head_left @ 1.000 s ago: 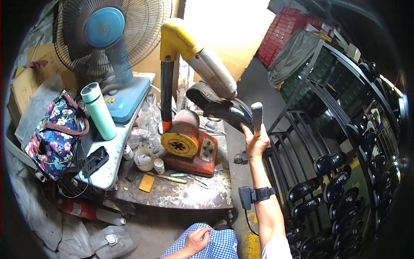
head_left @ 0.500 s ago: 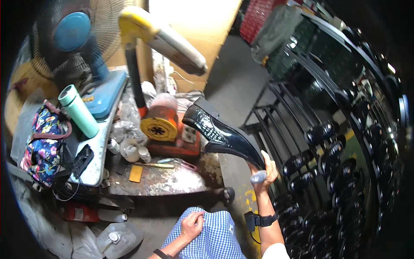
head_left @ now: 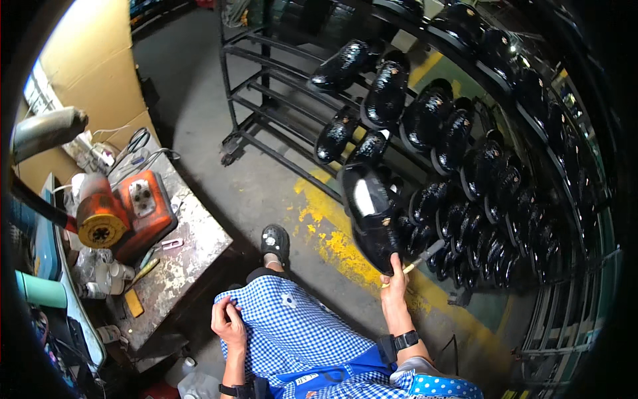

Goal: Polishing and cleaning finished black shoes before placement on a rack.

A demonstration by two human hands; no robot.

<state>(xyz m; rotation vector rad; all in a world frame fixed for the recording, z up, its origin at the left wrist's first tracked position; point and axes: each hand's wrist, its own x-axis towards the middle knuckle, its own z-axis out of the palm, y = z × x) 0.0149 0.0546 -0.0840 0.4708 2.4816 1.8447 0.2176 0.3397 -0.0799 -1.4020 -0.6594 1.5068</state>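
Observation:
A glossy black shoe is held up in my right hand, its toe pointing away from me and over the rack's shoes. The fingers close around its near end, with the thumb along the edge. That same hand also grips a thin pale-yellow handled brush, whose grey tip sticks out to the right. My left hand rests with curled fingers at the left edge of my blue checked apron. Nothing shows in those fingers.
A dark metal rack carries rows of shiny black shoes ahead and to the right. On the left, a worn bench bears an orange-red machine, scissors and a yellow block. A mint bottle stands beyond.
My view has swung right, from the bench toward the rack. The shoe has turned and now shows its rounded toe upper. My left hand lies farther left on the apron.

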